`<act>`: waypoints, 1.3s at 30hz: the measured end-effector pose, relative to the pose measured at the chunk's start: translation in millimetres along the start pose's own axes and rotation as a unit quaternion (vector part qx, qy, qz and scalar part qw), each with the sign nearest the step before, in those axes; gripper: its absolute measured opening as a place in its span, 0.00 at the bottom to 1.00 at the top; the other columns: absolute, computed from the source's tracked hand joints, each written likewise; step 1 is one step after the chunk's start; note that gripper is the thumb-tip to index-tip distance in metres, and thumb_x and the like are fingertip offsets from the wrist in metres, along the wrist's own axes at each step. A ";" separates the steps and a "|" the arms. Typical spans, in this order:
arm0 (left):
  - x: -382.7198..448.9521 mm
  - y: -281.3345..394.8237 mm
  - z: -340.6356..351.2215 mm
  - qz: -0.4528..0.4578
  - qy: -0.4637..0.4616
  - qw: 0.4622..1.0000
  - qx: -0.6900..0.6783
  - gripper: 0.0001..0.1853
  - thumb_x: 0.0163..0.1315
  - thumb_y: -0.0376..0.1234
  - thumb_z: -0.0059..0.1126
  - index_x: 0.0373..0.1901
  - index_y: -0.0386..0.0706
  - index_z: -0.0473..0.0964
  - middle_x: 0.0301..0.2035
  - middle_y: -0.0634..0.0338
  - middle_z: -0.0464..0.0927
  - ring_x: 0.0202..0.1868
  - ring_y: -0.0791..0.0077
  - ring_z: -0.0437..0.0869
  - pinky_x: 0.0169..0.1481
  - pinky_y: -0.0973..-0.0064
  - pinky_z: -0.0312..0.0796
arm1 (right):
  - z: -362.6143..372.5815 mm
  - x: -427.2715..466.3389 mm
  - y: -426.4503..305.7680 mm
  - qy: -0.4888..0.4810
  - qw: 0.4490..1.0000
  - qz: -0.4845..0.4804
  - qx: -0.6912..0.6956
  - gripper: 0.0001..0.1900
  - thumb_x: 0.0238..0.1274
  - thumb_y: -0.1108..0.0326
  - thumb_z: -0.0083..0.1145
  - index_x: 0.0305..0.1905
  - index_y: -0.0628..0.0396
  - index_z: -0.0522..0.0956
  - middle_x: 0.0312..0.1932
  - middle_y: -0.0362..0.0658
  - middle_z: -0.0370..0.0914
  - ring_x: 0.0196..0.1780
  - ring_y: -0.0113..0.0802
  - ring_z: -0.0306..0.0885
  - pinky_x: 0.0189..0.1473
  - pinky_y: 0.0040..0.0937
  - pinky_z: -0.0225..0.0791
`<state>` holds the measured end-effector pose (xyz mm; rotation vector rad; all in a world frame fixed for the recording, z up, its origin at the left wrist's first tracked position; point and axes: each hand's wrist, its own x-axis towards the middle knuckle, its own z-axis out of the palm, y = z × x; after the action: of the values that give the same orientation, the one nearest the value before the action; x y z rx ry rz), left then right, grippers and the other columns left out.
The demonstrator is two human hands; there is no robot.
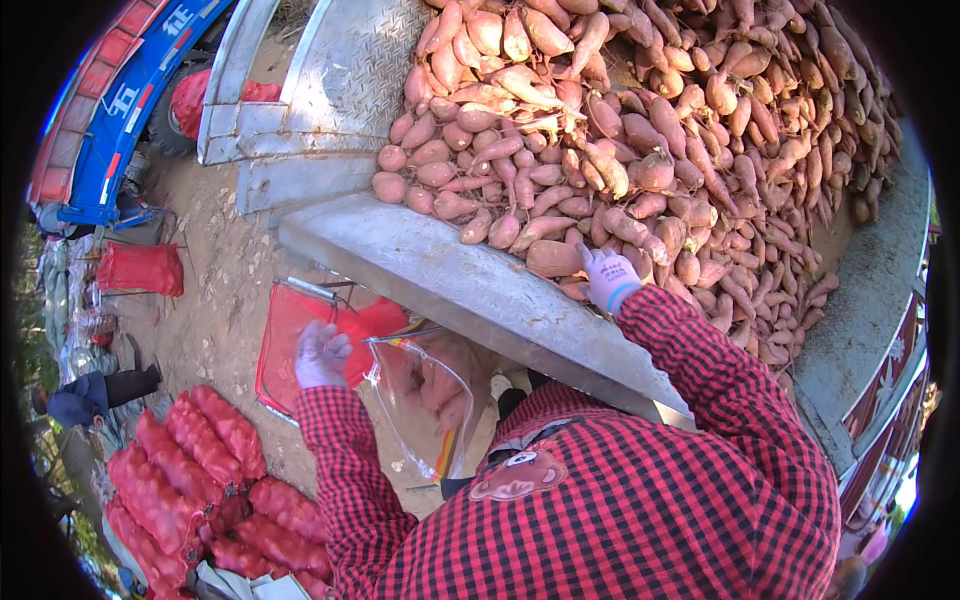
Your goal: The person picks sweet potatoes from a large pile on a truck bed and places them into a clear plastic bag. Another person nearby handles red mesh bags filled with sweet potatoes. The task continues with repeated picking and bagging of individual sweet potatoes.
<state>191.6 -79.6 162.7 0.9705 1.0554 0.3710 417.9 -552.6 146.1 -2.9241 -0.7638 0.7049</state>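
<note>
My right hand (609, 277), in a pale lilac glove, reaches the near edge of a large heap of sweet potatoes (637, 142). Its fingertips touch a thick sweet potato (553, 259); whether they grip it is hidden. My left hand (322, 356), gloved alike, hangs over a red mesh bag (289, 341) with its fingers loosely bent and nothing visible in them. Below the metal ledge (465, 277), a clear mesh bag (420, 405) with a yellow-and-red stripe hangs with its mouth spread, and several sweet potatoes (442, 386) show inside it.
Filled red mesh sacks (172, 480) are stacked on the ground at lower left. A raised metal side panel (337, 97) borders the heap. Farther left are a blue truck (135, 97), another red bag (140, 268) and a person (90, 394) in dark clothing.
</note>
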 end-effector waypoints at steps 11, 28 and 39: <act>-178.1 -70.1 192.9 -0.163 -0.309 0.931 -0.104 0.41 0.62 0.38 0.70 0.72 0.43 0.56 0.58 0.45 0.74 0.57 0.52 0.80 0.60 0.54 0.76 | -50.6 -60.4 -9.0 -0.191 0.889 0.062 0.411 0.26 0.68 0.46 0.57 0.49 0.64 0.80 0.32 0.49 0.83 0.35 0.42 0.80 0.39 0.42 0.70; 60.0 15.4 -80.1 -0.012 0.235 0.934 -0.268 0.37 0.67 0.51 0.58 0.69 0.37 0.64 0.61 0.53 0.73 0.63 0.57 0.76 0.70 0.59 0.69 | -86.0 -101.3 0.1 0.117 0.905 -0.037 0.408 0.19 0.68 0.63 0.61 0.59 0.60 0.75 0.39 0.45 0.78 0.43 0.33 0.78 0.45 0.33 0.74; -78.9 -20.9 130.3 0.247 -0.159 0.954 0.058 0.18 0.70 0.38 0.62 0.55 0.37 0.76 0.38 0.54 0.84 0.38 0.71 0.85 0.45 0.74 0.80 | -135.7 77.5 162.1 0.241 0.928 0.227 0.174 0.27 0.68 0.46 0.60 0.57 0.60 0.79 0.45 0.54 0.84 0.50 0.45 0.83 0.52 0.41 0.75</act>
<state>262.0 -208.2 209.0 1.3533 0.5362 0.5432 611.1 -648.1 211.3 -2.7587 0.0838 0.0869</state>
